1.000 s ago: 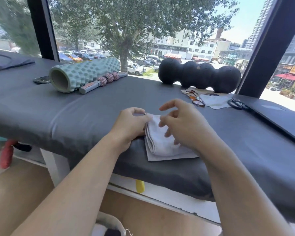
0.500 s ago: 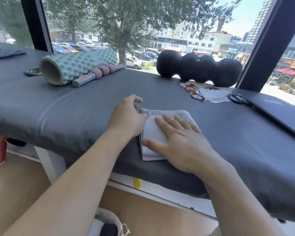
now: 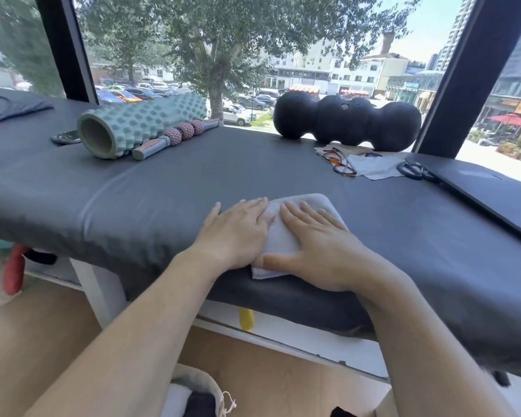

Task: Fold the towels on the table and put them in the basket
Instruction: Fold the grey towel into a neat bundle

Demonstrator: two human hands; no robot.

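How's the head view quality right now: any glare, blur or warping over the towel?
Head view: strong daylight from the windows behind, no glare on the towel; both hands look sharp; wide-angle lens bows the table edge and window frames; far left edge is smeared.

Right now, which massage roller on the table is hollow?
The pale green bumpy foam roller: its open tube end shows. The black peanut roller shows no opening.

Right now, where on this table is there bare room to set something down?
Bare: the middle stretch between the foam roller, the towel and the glasses. Crowded: far edge, right end by the laptop.
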